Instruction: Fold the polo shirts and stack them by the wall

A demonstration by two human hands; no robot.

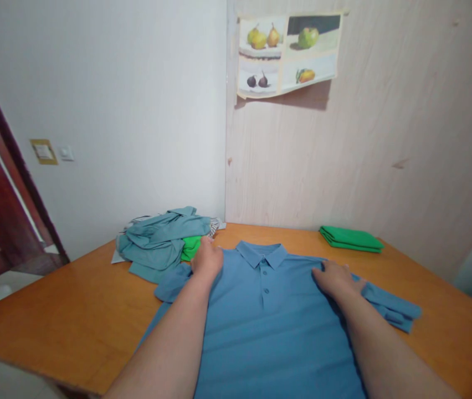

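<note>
A blue polo shirt (269, 327) lies face up on the orange wooden table (73, 299), collar toward the wall. My left hand (206, 258) rests on the shirt's left shoulder, fingers curled down onto the cloth. My right hand (335, 279) lies flat on the right shoulder with its fingers stretched out toward the collar. Both sleeves stick out sideways beyond my hands.
A heap of teal and bright green clothes (165, 244) sits at the table's back left. A folded green garment (350, 239) lies at the back right by the wooden wall. A fruit poster (288, 52) hangs above. A doorway opens at the left.
</note>
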